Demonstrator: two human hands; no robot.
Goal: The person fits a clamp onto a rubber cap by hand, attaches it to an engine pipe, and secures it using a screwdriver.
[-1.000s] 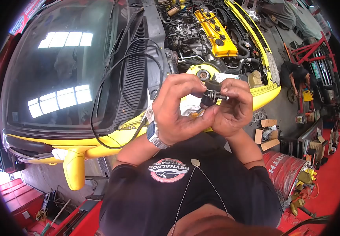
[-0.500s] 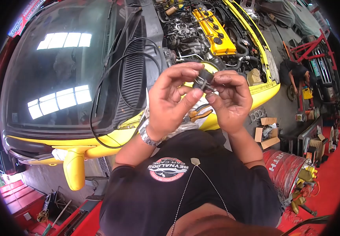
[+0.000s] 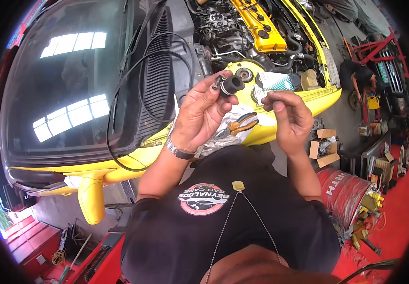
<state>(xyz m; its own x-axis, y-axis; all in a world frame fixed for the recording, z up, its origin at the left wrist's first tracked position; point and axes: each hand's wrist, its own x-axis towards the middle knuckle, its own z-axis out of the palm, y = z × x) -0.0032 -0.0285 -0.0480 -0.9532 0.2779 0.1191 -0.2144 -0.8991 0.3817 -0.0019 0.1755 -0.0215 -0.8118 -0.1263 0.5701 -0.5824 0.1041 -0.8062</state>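
Observation:
My left hand (image 3: 198,112), with a metal watch on its wrist, grips a short black rubber piece (image 3: 233,84) above the fender. It is round, with a hole in the end facing right, and a metal band with a small screw part circles it. Apart from it, to the right, my right hand (image 3: 290,112) has its thumb and fingers drawn together. Whatever its fingertips may hold is too small to make out. Below the hands, orange-and-black-handled pliers (image 3: 242,124) lie on a white cloth (image 3: 216,142) on the yellow fender (image 3: 261,134).
The open engine bay shows a yellow valve cover (image 3: 265,35). A white-and-green box (image 3: 277,82) rests by the strut mount (image 3: 244,74). A black cable (image 3: 112,128) loops by the windshield. At right are a red drum (image 3: 339,191), a cardboard box (image 3: 325,147) and another person (image 3: 361,75) bending down.
My right hand has let go of the rubber piece and moved right. My left hand has kept hold of it and turned it, so its holed end now shows.

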